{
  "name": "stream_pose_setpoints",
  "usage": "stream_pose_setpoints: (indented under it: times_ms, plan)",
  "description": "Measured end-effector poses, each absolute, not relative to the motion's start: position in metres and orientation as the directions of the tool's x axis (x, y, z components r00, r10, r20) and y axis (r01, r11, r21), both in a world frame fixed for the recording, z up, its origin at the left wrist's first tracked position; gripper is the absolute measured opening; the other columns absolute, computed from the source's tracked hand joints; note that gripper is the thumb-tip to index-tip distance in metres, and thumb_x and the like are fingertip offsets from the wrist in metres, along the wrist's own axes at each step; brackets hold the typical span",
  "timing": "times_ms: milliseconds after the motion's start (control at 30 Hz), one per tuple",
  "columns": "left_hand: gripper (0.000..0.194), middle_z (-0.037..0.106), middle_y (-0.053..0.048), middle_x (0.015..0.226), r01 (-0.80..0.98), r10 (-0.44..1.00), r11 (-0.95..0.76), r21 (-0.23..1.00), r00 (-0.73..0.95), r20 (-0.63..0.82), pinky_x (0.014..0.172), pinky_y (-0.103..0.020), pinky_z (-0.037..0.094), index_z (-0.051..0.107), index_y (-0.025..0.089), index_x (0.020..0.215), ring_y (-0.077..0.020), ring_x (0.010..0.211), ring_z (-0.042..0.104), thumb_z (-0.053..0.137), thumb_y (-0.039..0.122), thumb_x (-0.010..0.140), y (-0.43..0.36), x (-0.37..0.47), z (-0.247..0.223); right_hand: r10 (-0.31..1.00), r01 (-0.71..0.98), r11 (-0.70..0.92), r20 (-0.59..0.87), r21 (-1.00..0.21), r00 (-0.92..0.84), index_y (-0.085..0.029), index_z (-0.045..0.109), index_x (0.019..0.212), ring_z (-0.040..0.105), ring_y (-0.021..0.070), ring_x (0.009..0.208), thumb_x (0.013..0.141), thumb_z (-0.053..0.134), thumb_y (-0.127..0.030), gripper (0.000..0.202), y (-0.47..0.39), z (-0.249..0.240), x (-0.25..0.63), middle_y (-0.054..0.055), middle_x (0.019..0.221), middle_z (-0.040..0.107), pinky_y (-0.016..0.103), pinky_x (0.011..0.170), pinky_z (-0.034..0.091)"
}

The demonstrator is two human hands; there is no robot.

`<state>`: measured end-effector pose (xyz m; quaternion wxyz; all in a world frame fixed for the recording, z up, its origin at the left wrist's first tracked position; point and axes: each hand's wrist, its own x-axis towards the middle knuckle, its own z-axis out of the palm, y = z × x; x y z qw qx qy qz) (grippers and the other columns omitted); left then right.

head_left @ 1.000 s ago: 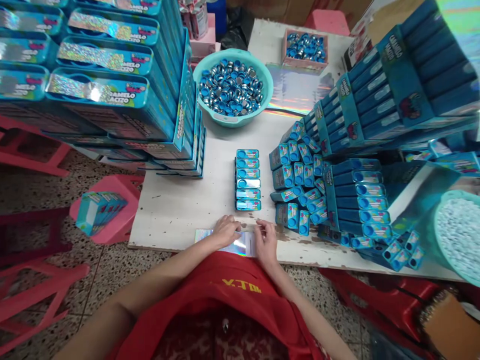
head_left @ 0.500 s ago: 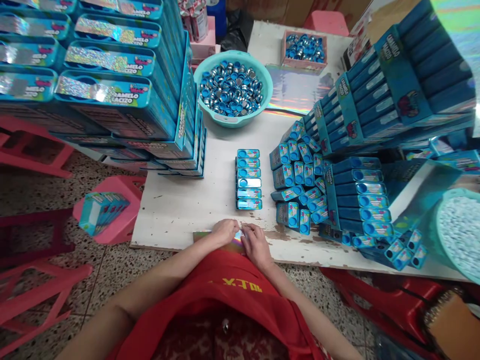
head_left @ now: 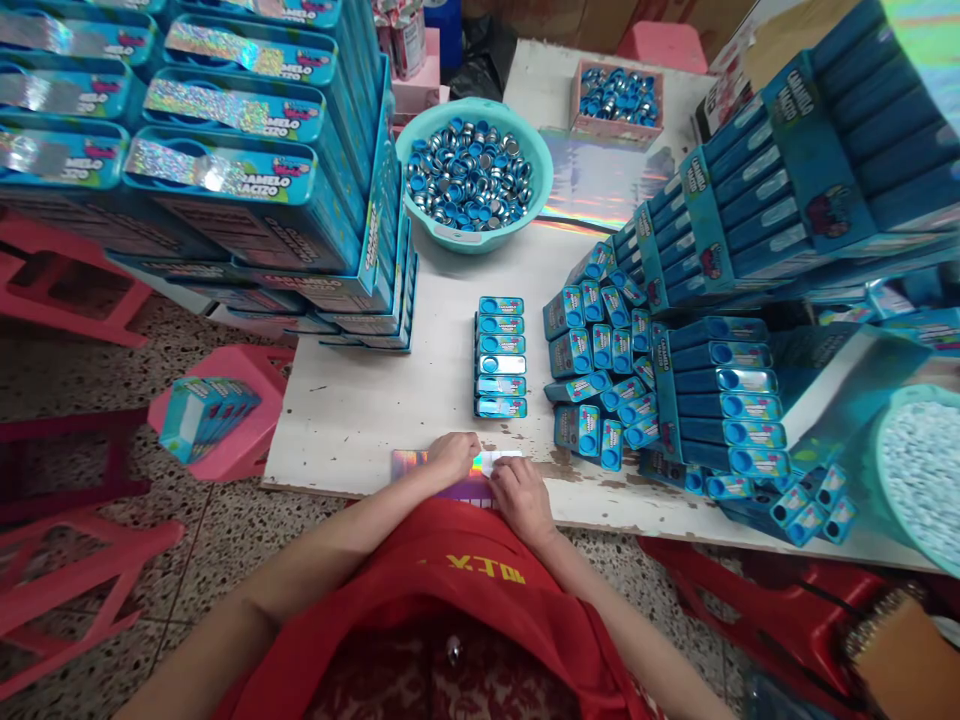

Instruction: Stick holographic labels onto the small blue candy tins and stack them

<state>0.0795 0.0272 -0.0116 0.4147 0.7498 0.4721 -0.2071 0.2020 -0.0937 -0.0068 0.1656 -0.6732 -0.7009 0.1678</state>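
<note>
- Head view: iridescent sheet (head_left: 410,466), glossy, beneath the left hand (head_left: 454,457); its pale end at the right hand's (head_left: 523,497) fingertips.
- Fingers: curled, both hands; cannot tell whether pinched.
- Blue tins (head_left: 501,365): rounded corners, one row.
- Turquoise basin (head_left: 474,239): metallic caps (head_left: 469,175).
- Table (head_left: 337,410): white, chipped.
- Floor (head_left: 180,540): speckled.

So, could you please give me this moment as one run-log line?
left hand: on shiny sheet; right hand: at sheet's right end; ahead: row of blue boxes, turquoise basin
</note>
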Motion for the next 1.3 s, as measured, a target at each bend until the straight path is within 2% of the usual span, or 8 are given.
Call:
stream_pose_setpoints:
  times_ms: [200, 300, 400, 567, 700, 833, 1000, 1300]
  plan:
    - [0.026, 0.067, -0.005, 0.093, 0.858, 0.563, -0.217, 0.465, 0.499, -0.658, 0.08, -0.028, 0.042, 0.065, 0.021, 0.086, -0.0195, 0.093, 0.06, 0.039, 0.025, 0.086, 0.028, 0.076, -0.007, 0.994, 0.774, -0.11, -0.081, -0.623, 0.076, -0.021, 0.054, 0.073, 0.053, 0.0165, 0.066, 0.088, 0.048, -0.024, 0.017, -0.088, 0.032, 0.211, 0.002, 0.068, 0.058, 0.028, 0.061, 0.039]
    - [0.034, 0.065, -0.006, 0.101, 0.701, 0.604, -0.092, 0.707, 0.604, -0.52, 0.088, -0.028, 0.042, 0.064, 0.019, 0.092, -0.0172, 0.099, 0.057, 0.032, 0.031, 0.091, 0.027, 0.069, 0.011, 0.975, 0.633, -0.22, -0.152, -0.742, 0.162, -0.021, 0.053, 0.07, 0.053, 0.0142, 0.061, 0.086, 0.052, -0.029, 0.017, -0.078, 0.057, 0.218, 0.0, 0.066, 0.057, 0.026, 0.058, 0.04]
    - [0.033, 0.064, -0.004, 0.104, 0.444, 0.571, 0.149, 0.884, 0.691, -0.443, 0.082, -0.025, 0.046, 0.059, 0.019, 0.107, -0.0157, 0.095, 0.058, 0.046, 0.039, 0.085, 0.026, 0.064, 0.029, 0.957, 0.517, -0.276, -0.179, -0.81, 0.23, -0.021, 0.054, 0.071, 0.052, 0.0131, 0.06, 0.083, 0.056, -0.033, 0.017, -0.064, 0.071, 0.224, -0.001, 0.064, 0.056, 0.025, 0.058, 0.041]
    - [0.026, 0.06, 0.0, 0.068, 0.422, 0.571, 0.316, 0.85, 0.631, -0.526, 0.061, -0.023, 0.047, 0.061, 0.015, 0.084, -0.0115, 0.062, 0.056, 0.047, 0.037, 0.08, 0.047, 0.072, 0.04, 0.903, 0.369, -0.351, -0.207, -0.86, 0.378, -0.02, 0.056, 0.071, 0.052, 0.0132, 0.063, 0.079, 0.06, -0.037, 0.019, -0.03, 0.067, 0.226, -0.002, 0.066, 0.057, 0.025, 0.063, 0.041]
    - [0.025, 0.054, 0.004, 0.061, 0.467, 0.674, 0.164, 0.869, 0.591, -0.444, 0.058, -0.023, 0.043, 0.057, 0.017, 0.095, -0.0114, 0.059, 0.054, 0.044, 0.033, 0.08, 0.089, 0.082, 0.041, 0.853, 0.431, -0.372, -0.12, -0.822, 0.508, -0.019, 0.06, 0.069, 0.051, 0.0175, 0.076, 0.074, 0.062, -0.04, 0.021, 0.008, 0.048, 0.226, 0.002, 0.076, 0.055, 0.031, 0.072, 0.041]
    - [0.02, 0.053, 0.004, 0.065, 0.551, 0.752, -0.038, 0.834, 0.565, -0.339, 0.065, -0.023, 0.042, 0.05, 0.018, 0.098, -0.0122, 0.064, 0.054, 0.039, 0.023, 0.082, 0.125, 0.092, 0.041, 0.791, 0.489, -0.392, -0.015, -0.779, 0.611, -0.019, 0.062, 0.067, 0.047, 0.0229, 0.091, 0.071, 0.065, -0.036, 0.018, 0.043, 0.031, 0.23, 0.005, 0.087, 0.051, 0.038, 0.084, 0.038]
    - [0.019, 0.058, 0.0, 0.079, 0.66, 0.773, -0.166, 0.733, 0.548, -0.319, 0.072, -0.027, 0.042, 0.046, 0.02, 0.101, -0.0161, 0.074, 0.056, 0.034, 0.02, 0.085, 0.138, 0.102, 0.027, 0.746, 0.409, -0.435, -0.067, -0.803, 0.662, -0.019, 0.059, 0.062, 0.046, 0.0241, 0.093, 0.067, 0.064, -0.026, 0.011, 0.065, 0.013, 0.234, 0.006, 0.087, 0.049, 0.04, 0.09, 0.036]
    - [0.023, 0.061, -0.005, 0.104, 0.712, 0.883, 0.023, 0.702, 0.315, -0.349, 0.075, -0.029, 0.042, 0.034, 0.022, 0.112, -0.0192, 0.09, 0.059, 0.024, 0.025, 0.091, 0.107, 0.122, 0.0, 0.695, 0.286, -0.433, -0.114, -0.855, 0.71, -0.02, 0.047, 0.084, 0.05, 0.0192, 0.082, 0.062, 0.064, -0.032, 0.03, 0.063, -0.006, 0.236, 0.004, 0.087, 0.052, 0.034, 0.078, 0.042]
